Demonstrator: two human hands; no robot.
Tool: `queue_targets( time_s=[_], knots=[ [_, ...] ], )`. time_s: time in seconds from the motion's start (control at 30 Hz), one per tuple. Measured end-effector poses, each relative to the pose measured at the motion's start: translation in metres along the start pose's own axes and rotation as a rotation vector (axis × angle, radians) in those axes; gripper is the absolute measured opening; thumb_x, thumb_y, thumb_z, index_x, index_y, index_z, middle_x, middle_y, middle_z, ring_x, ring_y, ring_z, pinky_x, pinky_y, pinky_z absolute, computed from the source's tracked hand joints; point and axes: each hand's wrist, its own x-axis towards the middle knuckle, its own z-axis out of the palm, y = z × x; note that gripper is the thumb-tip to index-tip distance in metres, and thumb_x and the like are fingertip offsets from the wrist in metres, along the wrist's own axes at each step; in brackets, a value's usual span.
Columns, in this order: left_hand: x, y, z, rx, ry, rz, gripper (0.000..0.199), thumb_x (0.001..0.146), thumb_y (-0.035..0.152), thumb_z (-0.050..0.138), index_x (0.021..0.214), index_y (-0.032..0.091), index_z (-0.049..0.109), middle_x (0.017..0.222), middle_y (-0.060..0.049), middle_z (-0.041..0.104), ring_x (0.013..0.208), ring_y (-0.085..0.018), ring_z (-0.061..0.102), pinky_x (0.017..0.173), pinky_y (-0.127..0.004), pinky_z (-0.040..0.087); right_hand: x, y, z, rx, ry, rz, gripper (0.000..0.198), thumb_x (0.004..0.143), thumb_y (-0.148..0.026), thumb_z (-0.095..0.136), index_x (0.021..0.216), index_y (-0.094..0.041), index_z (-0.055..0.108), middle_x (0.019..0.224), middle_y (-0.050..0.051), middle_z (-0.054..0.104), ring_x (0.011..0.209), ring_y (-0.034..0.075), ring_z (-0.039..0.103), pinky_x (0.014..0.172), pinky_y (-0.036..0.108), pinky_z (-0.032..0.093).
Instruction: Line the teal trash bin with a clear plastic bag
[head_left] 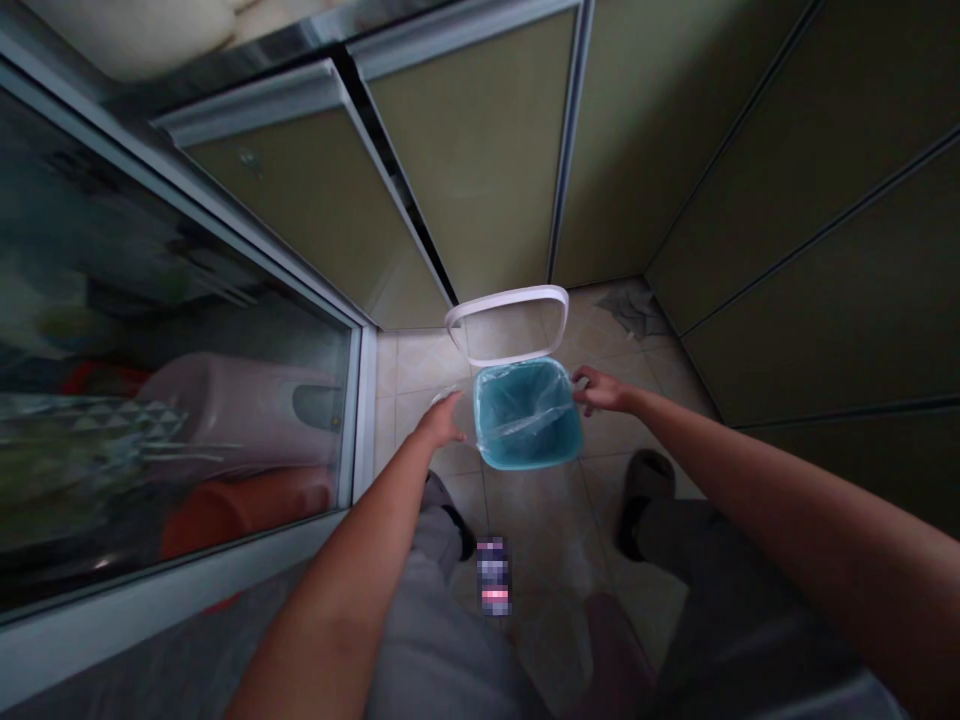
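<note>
A small blue waste bin (529, 455) stands on the tiled floor below me, lined with a clear plastic bag (525, 415). Its white frame lid (510, 322) is tipped up behind it. My left hand (442, 420) reaches down at the bin's left rim, fingers pinching a bit of the clear bag edge. My right hand (596, 390) grips the bag's edge at the bin's right rim. My legs and dark slippers show below.
A glass sliding door (187, 380) with a white frame stands at left, with pink and orange plastic items behind it. Olive cabinet doors (480, 160) line the back and right. A grey rag (634, 310) lies in the floor corner.
</note>
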Motion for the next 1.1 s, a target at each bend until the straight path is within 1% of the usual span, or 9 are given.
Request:
queue_targets(
  time_s=[0.1, 0.2, 0.27, 0.3, 0.43, 0.63, 0.77, 0.93, 1.1],
  knots=[
    [-0.021, 0.009, 0.000, 0.065, 0.095, 0.087, 0.099, 0.057, 0.015, 0.091, 0.147, 0.019, 0.049, 0.147, -0.017, 0.057, 0.135, -0.034, 0.055, 0.113, -0.045, 0.045, -0.011, 0.004, 0.001, -0.196, 0.093, -0.090, 0.028, 0.083, -0.022, 0.065, 0.109, -0.014, 0.061, 0.082, 0.005, 0.072, 0.070, 0.018, 0.069, 0.065, 0.025, 0.052],
    [-0.038, 0.015, 0.005, 0.065, 0.150, 0.095, 0.060, 0.070, 0.014, 0.081, 0.127, 0.023, 0.064, 0.134, -0.010, 0.067, 0.126, -0.029, 0.062, 0.110, -0.044, 0.048, -0.026, 0.008, 0.004, -0.405, 0.144, -0.241, 0.008, 0.082, -0.024, 0.064, 0.084, -0.016, 0.065, 0.083, 0.004, 0.072, 0.080, 0.019, 0.067, 0.069, 0.024, 0.049],
    [-0.046, 0.018, 0.009, 0.048, 0.180, 0.090, 0.036, 0.080, 0.013, 0.071, 0.115, 0.023, 0.069, 0.128, -0.007, 0.070, 0.125, -0.025, 0.063, 0.112, -0.042, 0.047, -0.035, 0.011, 0.008, -0.453, 0.145, -0.306, 0.008, 0.082, -0.024, 0.063, 0.083, -0.017, 0.066, 0.086, 0.004, 0.073, 0.081, 0.018, 0.066, 0.071, 0.024, 0.048],
    [-0.048, 0.018, 0.011, 0.034, 0.209, 0.077, 0.030, 0.084, 0.013, 0.066, 0.113, 0.022, 0.070, 0.129, -0.008, 0.070, 0.128, -0.024, 0.062, 0.114, -0.040, 0.045, -0.039, 0.014, 0.009, -0.455, 0.146, -0.324, 0.009, 0.082, -0.023, 0.063, 0.086, -0.017, 0.068, 0.088, 0.004, 0.073, 0.081, 0.018, 0.066, 0.072, 0.024, 0.047],
    [-0.054, 0.017, 0.014, -0.034, 0.336, 0.010, 0.034, 0.088, 0.010, 0.058, 0.117, 0.019, 0.072, 0.137, -0.009, 0.067, 0.137, -0.022, 0.056, 0.117, -0.036, 0.041, -0.048, 0.022, 0.016, -0.455, 0.166, -0.386, 0.020, 0.079, -0.020, 0.064, 0.097, -0.018, 0.070, 0.100, 0.005, 0.075, 0.086, 0.017, 0.067, 0.076, 0.023, 0.047],
    [-0.063, 0.019, 0.033, 0.041, 0.124, 0.168, 0.029, 0.087, 0.021, 0.069, 0.115, 0.020, 0.076, 0.118, -0.008, 0.076, 0.112, -0.023, 0.069, 0.104, -0.035, 0.050, -0.050, 0.024, 0.019, -0.535, 0.184, -0.404, 0.014, 0.080, -0.017, 0.064, 0.092, -0.017, 0.072, 0.090, 0.004, 0.074, 0.079, 0.016, 0.063, 0.069, 0.022, 0.042],
    [-0.068, 0.027, 0.046, 0.141, 0.095, 0.140, 0.030, 0.084, 0.024, 0.073, 0.114, 0.022, 0.076, 0.103, -0.006, 0.077, 0.095, -0.020, 0.071, 0.090, -0.031, 0.053, -0.049, 0.024, 0.019, -0.583, 0.162, -0.368, 0.010, 0.081, -0.014, 0.064, 0.085, -0.017, 0.073, 0.085, 0.003, 0.073, 0.075, 0.015, 0.062, 0.066, 0.022, 0.039],
    [-0.073, 0.037, 0.039, 0.223, 0.053, 0.185, 0.014, 0.084, 0.021, 0.071, 0.096, 0.023, 0.078, 0.097, -0.004, 0.077, 0.092, -0.019, 0.070, 0.085, -0.028, 0.050, -0.051, 0.030, 0.017, -0.599, 0.165, -0.322, 0.018, 0.079, -0.011, 0.065, 0.093, -0.018, 0.074, 0.090, 0.003, 0.075, 0.079, 0.015, 0.064, 0.067, 0.021, 0.040],
    [-0.081, 0.041, 0.031, 0.278, -0.015, 0.274, 0.009, 0.082, 0.020, 0.071, 0.087, 0.024, 0.077, 0.092, -0.002, 0.076, 0.089, -0.018, 0.068, 0.081, -0.026, 0.048, -0.053, 0.033, 0.015, -0.648, 0.158, -0.217, 0.021, 0.079, -0.018, 0.068, 0.096, -0.023, 0.078, 0.095, 0.002, 0.077, 0.086, 0.018, 0.067, 0.066, 0.023, 0.040]
  ],
)
